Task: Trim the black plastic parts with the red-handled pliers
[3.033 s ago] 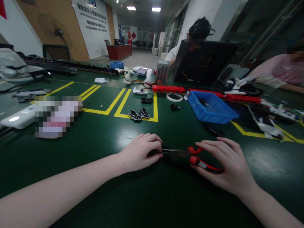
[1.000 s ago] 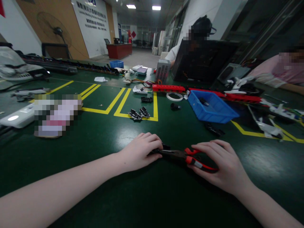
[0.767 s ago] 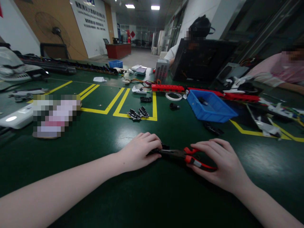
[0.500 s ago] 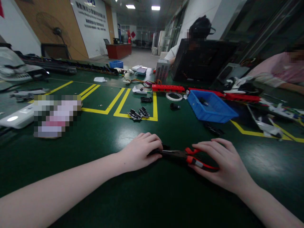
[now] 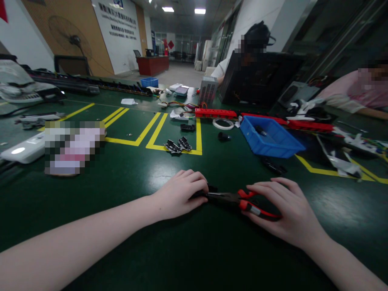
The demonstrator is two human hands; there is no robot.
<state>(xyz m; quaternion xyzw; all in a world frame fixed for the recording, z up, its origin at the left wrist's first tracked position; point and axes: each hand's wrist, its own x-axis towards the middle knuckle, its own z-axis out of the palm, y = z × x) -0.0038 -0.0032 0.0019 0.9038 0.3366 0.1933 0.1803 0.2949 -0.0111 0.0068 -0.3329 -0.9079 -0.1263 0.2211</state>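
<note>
My left hand (image 5: 184, 194) is closed around a small black part (image 5: 213, 188), mostly hidden under its fingers. My right hand (image 5: 285, 210) grips the red handles of needle-nose pliers (image 5: 250, 207), which lie level just over the green table (image 5: 194, 254). Their dark jaws point left and reach the black part at my left fingertips; whether they pinch it I cannot tell. Beyond my hands, two black-and-silver pieces (image 5: 178, 145) lie inside a yellow-taped outline, with a small black piece (image 5: 187, 127) behind them.
To the right stands a blue bin (image 5: 271, 139) with dark parts in it, and a black piece (image 5: 273, 165) lies before it. A red strip (image 5: 216, 113) crosses the table behind. At left are a white device (image 5: 26, 147) and a blurred phone-like object (image 5: 77, 151). Two people sit across.
Hardly anything differs. The whole view has shifted very slightly, while both hands and the pliers keep the same pose.
</note>
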